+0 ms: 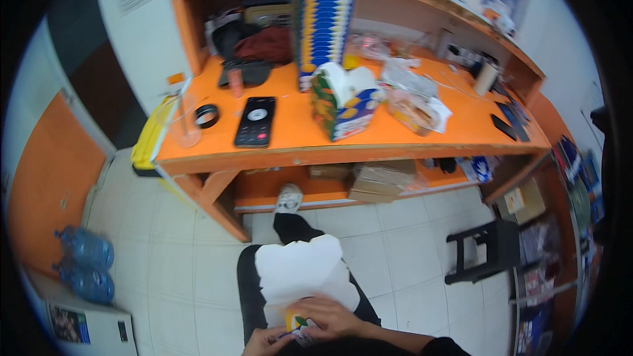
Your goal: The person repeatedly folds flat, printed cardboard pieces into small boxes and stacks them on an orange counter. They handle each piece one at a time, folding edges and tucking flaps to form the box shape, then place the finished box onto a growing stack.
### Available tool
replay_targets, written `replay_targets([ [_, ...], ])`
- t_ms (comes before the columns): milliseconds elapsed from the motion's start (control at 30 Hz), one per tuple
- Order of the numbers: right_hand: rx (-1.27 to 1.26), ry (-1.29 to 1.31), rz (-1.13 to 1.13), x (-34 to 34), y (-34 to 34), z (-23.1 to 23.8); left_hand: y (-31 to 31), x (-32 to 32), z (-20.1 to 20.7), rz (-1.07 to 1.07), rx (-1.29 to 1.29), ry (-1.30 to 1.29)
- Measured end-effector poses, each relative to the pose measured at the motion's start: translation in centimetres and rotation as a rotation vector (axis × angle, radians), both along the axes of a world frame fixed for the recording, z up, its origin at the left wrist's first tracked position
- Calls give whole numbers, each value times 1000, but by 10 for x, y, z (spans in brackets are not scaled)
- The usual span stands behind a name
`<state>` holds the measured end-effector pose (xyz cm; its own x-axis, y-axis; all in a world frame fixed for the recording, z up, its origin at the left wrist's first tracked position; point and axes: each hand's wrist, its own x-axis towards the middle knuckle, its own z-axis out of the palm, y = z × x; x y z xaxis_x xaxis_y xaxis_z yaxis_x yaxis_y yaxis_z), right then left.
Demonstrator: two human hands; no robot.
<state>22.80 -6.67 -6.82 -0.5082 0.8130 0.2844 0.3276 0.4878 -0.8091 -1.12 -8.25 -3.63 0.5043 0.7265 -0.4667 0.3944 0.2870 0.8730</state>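
On my lap lies an unfolded food carton (300, 267), its white inside facing up. A printed yellow flap with a green leaf mark is bent over at its near end. My left hand (267, 341) pinches the edge of that flap at the lower left. My right hand (328, 316) presses over the flap, its fingers curled on the card and partly blurred. On the desk ahead stands a folded carton (346, 105) in green, orange and blue, its white top flaps up. Behind it rises a tall stack of nested cartons (326, 20).
The orange desk (297, 128) holds a phone (255, 122), a black tape roll (206, 116), a clear cup (187, 128) and an open food packet (415, 112). Beneath sits a cardboard box (379, 181). A black stool (484, 250) stands right, water jugs (86, 264) left.
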Motion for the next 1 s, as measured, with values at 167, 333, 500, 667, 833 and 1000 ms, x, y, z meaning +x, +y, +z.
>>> replay_targets([
  [167, -213, 31, 351, -9, 9, 11, -17, 21, -9, 426, -409, -332],
  [333, -213, 201, 138, 5, 19, 21, -17, 19, 7, 354, 125, -251],
  [500, -60, -95, -178, 1, 17, 37, 23, 29, 23, 151, 94, -188],
  [667, 96, -61, -329, 18, 40, 80, 58, 40, 32, 196, 342, -456],
  [833, -29, 304, -221, 23, 59, 120, 68, 54, 50, 230, 384, -539],
  [1000, 229, 223, -278, 17, 62, 128, 64, 64, 45, 566, 424, -718],
])
